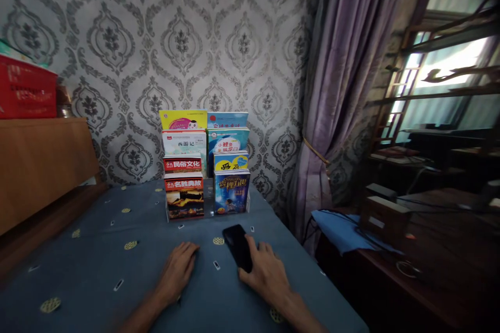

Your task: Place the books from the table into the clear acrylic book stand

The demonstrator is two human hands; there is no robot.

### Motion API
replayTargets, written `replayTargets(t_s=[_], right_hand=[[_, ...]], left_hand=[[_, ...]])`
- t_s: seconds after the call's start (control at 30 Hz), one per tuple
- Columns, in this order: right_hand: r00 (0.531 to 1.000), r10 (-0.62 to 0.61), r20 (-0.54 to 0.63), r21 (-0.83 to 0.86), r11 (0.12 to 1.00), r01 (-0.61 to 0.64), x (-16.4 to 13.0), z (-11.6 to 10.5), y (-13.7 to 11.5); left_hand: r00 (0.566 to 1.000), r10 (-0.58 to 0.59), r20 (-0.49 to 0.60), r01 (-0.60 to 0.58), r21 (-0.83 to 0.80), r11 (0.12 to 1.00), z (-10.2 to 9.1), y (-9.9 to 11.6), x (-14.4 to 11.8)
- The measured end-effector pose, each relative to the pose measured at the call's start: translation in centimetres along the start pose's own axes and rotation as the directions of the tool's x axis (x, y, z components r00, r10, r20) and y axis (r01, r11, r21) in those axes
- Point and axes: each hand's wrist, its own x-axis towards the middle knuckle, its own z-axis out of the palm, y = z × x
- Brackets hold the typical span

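My right hand (267,268) grips a black smartphone (237,244) by its lower right part. The thumb is at the phone's near end, the fingers along its right side, and its dark face is up. My left hand (179,269) rests on the grey-blue tablecloth (152,223), fingers curled together and pointing right. A small dark bit shows below that palm; what the hand holds, if anything, is hidden. Beyond both hands, children's books stand upright in two stepped columns, with a red-titled book (185,197) front left and a blue book (232,192) front right.
A wooden cabinet (42,166) on the left bears a red basket (27,88). Patterned wallpaper is behind the books. A purple curtain (339,62) hangs at the right. Past the table's right edge, a lower dark surface holds a blue cloth (339,231), cables and boxes (385,216).
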Motion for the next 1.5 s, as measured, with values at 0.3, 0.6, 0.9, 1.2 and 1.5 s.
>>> replayTargets(t_s=[0.3,0.6,0.9,1.2,1.5], right_hand=[[0.991,-0.110,0.073,0.131,0.986,0.100,-0.6,2.0,-7.9],[0.972,-0.206,0.114,0.411,0.900,0.142,0.1,2.1,-7.4],[0.986,-0.153,-0.069,0.584,0.795,0.164,4.2,4.5,-1.7],[0.970,-0.225,-0.092,0.589,0.773,0.235,6.4,6.4,0.6],[0.965,-0.259,-0.048,0.693,0.687,0.219,6.7,7.0,1.0]], left_hand=[[0.969,-0.221,-0.115,0.200,-0.166,0.966,-0.8,-1.2,0.8],[0.926,-0.327,-0.186,0.297,-0.174,0.939,-4.6,-3.7,4.0],[0.917,0.138,-0.374,-0.021,0.301,0.953,-15.8,-0.3,22.0],[0.926,0.226,-0.303,0.009,0.616,0.788,-20.0,2.0,33.2],[0.915,0.204,-0.348,0.035,0.572,0.820,-18.5,1.8,26.5]])
